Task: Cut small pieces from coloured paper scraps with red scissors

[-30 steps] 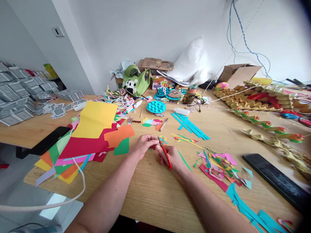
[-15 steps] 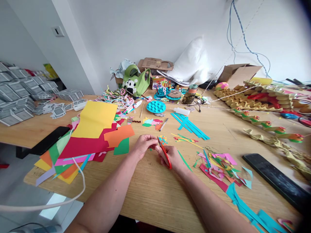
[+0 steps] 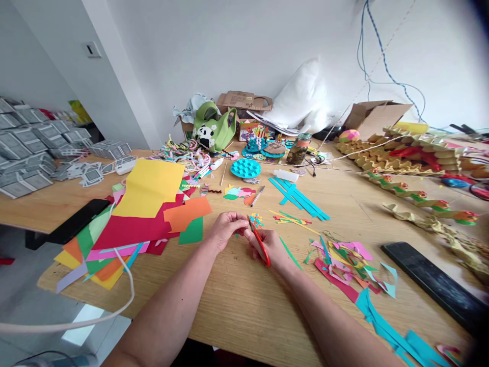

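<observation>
Over the middle of the wooden table (image 3: 229,285), my left hand (image 3: 226,229) is closed in a pinch near the scissor tips; what it holds is too small to make out. My right hand (image 3: 266,245) grips red-handled scissors (image 3: 262,246), their blades pointing up and to the left. Small yellow, orange and blue paper bits (image 3: 256,219) lie just beyond both hands. To their right are thin coloured strips (image 3: 292,219), and a green strip (image 3: 289,252) lies beside my right wrist.
Coloured sheets (image 3: 148,188) cover the left side. Blue strips (image 3: 300,199), a pen (image 3: 257,196) and a blue plate (image 3: 245,167) lie farther back. On the right are paper scraps (image 3: 347,262), a black phone (image 3: 435,280) and egg-carton pieces (image 3: 420,196).
</observation>
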Motion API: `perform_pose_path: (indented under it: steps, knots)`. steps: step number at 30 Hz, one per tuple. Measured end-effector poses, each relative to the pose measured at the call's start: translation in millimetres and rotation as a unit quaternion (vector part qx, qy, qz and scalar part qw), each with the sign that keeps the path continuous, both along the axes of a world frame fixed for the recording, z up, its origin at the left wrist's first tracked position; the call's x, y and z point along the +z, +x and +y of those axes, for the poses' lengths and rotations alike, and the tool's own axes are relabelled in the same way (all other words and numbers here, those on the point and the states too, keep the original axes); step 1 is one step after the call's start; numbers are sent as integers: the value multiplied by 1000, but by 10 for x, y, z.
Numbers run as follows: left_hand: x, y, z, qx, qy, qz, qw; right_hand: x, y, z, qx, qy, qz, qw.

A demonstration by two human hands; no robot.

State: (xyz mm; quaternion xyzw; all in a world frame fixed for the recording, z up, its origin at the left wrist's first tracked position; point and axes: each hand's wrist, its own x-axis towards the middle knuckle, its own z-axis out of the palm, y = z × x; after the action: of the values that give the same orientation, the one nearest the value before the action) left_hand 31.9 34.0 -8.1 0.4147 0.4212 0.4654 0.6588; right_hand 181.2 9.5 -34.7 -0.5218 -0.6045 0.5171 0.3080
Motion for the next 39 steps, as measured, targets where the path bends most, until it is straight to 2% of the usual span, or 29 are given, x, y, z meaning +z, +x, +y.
perform_pose_path:
  steps: [23, 33, 39]
  knots:
    - [16, -11, 3, -2, -8, 2, 1000, 94, -5, -19, 12, -2, -3, 1000]
    - [13, -14, 5, -7, -16, -8, 1000, 50, 2, -4, 6, 5, -4, 1000]
    - [4, -6, 7, 10, -9, -15, 1000, 70, 4, -17, 8, 7, -8, 1000]
